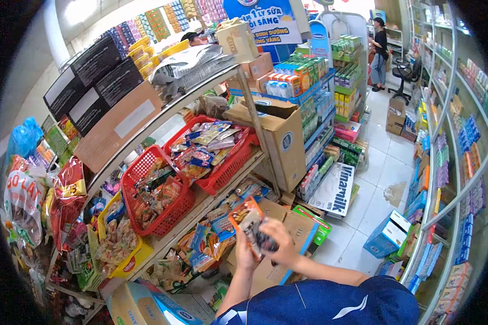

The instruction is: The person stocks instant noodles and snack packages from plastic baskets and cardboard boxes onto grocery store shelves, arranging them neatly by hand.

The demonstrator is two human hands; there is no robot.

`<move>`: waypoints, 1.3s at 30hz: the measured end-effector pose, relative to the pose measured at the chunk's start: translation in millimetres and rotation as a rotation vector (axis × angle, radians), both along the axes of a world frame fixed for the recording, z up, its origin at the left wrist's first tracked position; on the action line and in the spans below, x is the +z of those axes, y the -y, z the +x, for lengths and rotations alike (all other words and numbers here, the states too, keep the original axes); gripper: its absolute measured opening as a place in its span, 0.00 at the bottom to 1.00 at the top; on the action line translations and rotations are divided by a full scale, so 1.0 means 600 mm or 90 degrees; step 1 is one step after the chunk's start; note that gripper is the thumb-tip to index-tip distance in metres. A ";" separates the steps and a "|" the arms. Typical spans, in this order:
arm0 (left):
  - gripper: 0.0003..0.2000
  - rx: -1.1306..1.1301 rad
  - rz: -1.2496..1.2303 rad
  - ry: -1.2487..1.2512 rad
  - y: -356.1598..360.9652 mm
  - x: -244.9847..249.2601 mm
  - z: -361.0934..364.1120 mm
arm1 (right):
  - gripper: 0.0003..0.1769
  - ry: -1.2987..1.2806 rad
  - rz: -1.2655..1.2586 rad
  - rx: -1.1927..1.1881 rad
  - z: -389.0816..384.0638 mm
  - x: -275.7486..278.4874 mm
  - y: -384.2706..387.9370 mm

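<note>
Both of my hands are in front of my chest, close over an open cardboard box (pixel 287 238). In my left hand (pixel 245 253) is a small snack packet (pixel 246 214) with an orange edge and a clear, dark-filled middle. The fingers of my right hand (pixel 281 244) curl over the packet's lower right part and its dark contents. Just beyond the hands, colourful snack bags (pixel 220 226) lie on the lower shelf. Above them on the rack stand a red basket (pixel 126 187) of small packets and a second red basket (pixel 245 162) filled with sachets.
A yellow basket (pixel 141 250) of packets sits at left. Milk cartons (pixel 301 73) are stacked behind the rack, with a Vinamilk box (pixel 336 189) on the floor. Glass-fronted shelves (pixel 444 179) line the right side. A blue box (pixel 385 235) stands in the aisle; a person (pixel 378 54) is far back.
</note>
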State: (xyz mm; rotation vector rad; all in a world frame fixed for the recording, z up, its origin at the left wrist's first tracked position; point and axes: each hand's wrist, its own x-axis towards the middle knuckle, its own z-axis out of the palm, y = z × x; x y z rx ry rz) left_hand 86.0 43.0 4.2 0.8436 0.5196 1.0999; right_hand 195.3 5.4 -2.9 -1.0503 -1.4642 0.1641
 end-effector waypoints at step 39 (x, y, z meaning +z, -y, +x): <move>0.30 -0.096 -0.121 0.008 -0.002 0.009 0.014 | 0.34 0.029 -0.027 -0.032 0.000 0.037 -0.004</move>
